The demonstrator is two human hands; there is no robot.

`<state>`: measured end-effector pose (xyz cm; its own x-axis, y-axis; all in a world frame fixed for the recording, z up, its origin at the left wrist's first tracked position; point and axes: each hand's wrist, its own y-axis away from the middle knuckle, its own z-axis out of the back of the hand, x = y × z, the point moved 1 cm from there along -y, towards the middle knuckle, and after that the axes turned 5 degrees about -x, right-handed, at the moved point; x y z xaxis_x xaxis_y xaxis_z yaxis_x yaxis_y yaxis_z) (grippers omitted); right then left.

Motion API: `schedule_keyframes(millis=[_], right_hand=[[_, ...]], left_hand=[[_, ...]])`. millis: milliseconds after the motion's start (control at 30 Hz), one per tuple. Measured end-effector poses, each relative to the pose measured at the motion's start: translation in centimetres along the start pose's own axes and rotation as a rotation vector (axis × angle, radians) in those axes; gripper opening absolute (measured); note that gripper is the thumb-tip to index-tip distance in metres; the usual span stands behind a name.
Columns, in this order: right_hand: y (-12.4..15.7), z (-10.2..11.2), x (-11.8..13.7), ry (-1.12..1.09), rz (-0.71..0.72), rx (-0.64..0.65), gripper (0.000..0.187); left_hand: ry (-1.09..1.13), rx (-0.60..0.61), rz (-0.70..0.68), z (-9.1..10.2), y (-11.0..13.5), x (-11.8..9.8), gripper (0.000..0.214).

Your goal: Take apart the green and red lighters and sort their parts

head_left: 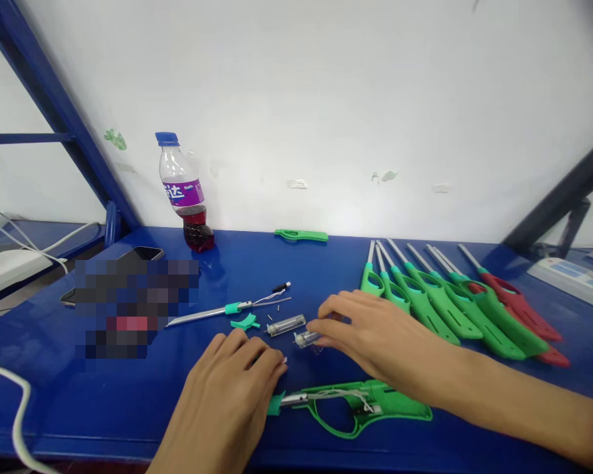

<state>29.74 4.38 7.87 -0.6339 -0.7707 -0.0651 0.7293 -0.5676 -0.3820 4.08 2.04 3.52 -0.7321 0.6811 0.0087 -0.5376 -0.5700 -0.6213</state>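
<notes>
My right hand (370,332) pinches a clear lighter fuel tank (305,339) between thumb and fingers, just above the blue table. A second clear fuel tank (286,325) lies right beside it. My left hand (232,378) is closed, fingers curled down, with a tiny pale bit showing at the fingertips; the rest of its grip is hidden. Under and beside that hand lies an opened green lighter casing (400,403) with a metal tube (294,399) and wires in it. Farther back are a loose lighter tube (202,315) and a small teal trigger (246,322).
Several assembled green and red lighters (437,306) lie in a row at the right. A green casing half (302,235) rests near the wall. At the left stand a drink bottle (182,191) and a phone (145,253), near a blurred patch. A white cable (20,411) crosses the left edge.
</notes>
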Motion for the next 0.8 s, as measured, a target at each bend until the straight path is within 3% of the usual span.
schedule_keyframes(millis=[133,233,400,467,600,700,800], right_hand=[[-1.2,-0.6,-0.1,0.044,0.105,0.043,0.026],[-1.0,-0.1,0.3,0.057,0.091,0.000,0.024],[2.1,1.7,1.4,-0.041,-0.033,0.001,0.025],[3.9,2.0,1.8,-0.057,-0.075,0.024,0.031],[6.8,2.0,2.5,0.008,-0.104,-0.071,0.047],[7.5,1.8,2.9,0.009,-0.136,-0.114,0.049],[7.7,1.6,2.9,-0.029,-0.178,-0.109,0.048]], left_hand=[[-0.013,0.055,-0.035,-0.3,0.3,-0.2,0.032],[0.038,0.099,-0.061,0.5,0.5,-0.6,0.038],[0.081,0.115,-0.093,1.3,1.0,-1.4,0.024],[0.066,0.127,-0.118,1.1,1.2,-1.6,0.029],[0.074,0.139,-0.128,0.9,1.7,-1.4,0.039],[0.100,0.148,-0.112,1.0,2.0,-1.2,0.048],[0.101,0.231,-0.084,0.8,2.2,-1.0,0.053]])
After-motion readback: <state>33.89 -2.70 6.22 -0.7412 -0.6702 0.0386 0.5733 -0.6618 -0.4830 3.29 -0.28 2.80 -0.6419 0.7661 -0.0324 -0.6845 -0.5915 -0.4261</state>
